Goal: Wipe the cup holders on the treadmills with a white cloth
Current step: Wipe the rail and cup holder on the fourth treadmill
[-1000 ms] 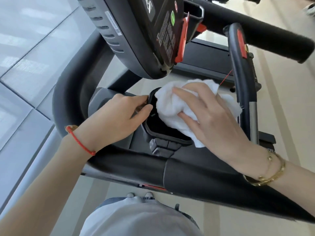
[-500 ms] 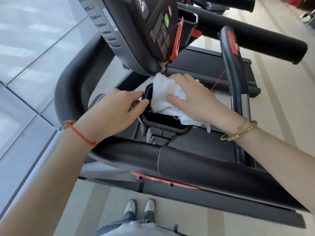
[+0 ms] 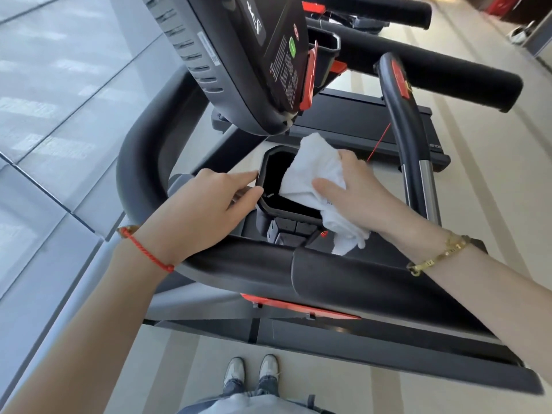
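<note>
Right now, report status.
Right hand grips white cloth on cup holder rim. Left hand steadies holder's left edge. Nothing blocking.

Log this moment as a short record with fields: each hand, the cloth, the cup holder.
left hand: fingers rest on the cup holder's left rim, holding nothing
right hand: grips the white cloth
white cloth: bunched over the holder's right rim, one end hanging down at the near side
cup holder: black, its left part uncovered
</note>
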